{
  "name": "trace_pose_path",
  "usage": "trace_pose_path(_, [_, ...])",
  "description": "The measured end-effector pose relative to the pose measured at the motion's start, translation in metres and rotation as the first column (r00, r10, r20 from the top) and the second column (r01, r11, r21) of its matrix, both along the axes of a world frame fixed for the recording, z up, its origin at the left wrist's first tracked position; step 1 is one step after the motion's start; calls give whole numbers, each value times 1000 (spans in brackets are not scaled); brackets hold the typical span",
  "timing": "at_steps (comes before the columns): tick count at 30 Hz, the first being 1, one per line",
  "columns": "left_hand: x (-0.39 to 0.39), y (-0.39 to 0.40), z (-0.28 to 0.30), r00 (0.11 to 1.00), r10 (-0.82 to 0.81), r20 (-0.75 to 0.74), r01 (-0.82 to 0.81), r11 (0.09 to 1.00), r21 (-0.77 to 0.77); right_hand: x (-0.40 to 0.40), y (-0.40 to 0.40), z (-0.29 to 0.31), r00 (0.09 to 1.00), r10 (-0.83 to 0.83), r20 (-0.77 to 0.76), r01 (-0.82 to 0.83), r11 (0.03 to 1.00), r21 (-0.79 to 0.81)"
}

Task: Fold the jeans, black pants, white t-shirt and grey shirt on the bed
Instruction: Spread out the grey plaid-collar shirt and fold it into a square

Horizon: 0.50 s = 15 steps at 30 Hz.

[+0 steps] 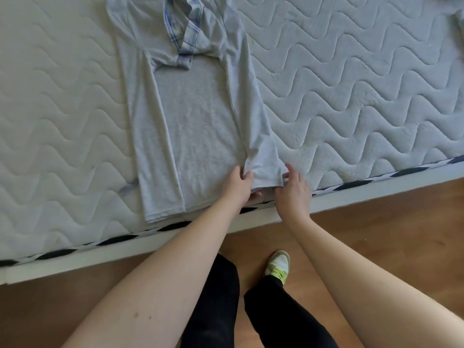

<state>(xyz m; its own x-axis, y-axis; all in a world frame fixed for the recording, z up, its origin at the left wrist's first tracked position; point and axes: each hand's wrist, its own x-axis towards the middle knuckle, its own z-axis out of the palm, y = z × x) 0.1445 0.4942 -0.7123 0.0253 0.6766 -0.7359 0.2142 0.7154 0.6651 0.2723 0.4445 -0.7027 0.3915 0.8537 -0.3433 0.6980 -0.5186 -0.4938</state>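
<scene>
Head view: grey shirt [200, 126] lies flat on bed [351, 84] w/ both sides folded in, left hand [238, 184] & right hand [293, 189] pinching the hem's right flap at mattress edge; next, prob. fold hem up toward collar.

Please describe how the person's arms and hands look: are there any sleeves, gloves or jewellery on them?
Both forearms are bare up to the frame edge, with no sleeves visible. The left hand and right hand wear no gloves, rings or watch. Two small dark marks show on the left forearm.
</scene>
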Motion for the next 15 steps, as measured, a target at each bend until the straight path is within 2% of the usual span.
trace_pose_path(3, [-8, -3, 2, 996, 64, -66, -61, 997, 42, -3, 10, -2, 997, -61, -43, 60, 998, -12])
trace_pose_path(7, [-18, -10, -3, 972, 75, -222, -57, 994, 88, 2, 10, -3, 994, 107, 15, -107, 994, -6])
trace_pose_path(10, [-18, -20, -5, 943, 37, -330, -15, 997, 71, 7, 4, -3, 967, 216, 137, -219, 976, 5])
trace_pose_path(13, [-13, -26, -3, 911, -63, -409, 71, 997, 4, 11, 2, -1, 987, 131, 90, -128, 991, -46])
trace_pose_path(15, [-11, -28, 0, 827, -188, -529, 196, 980, -41, 15, 2, -2, 991, 112, 79, -104, 989, -104])
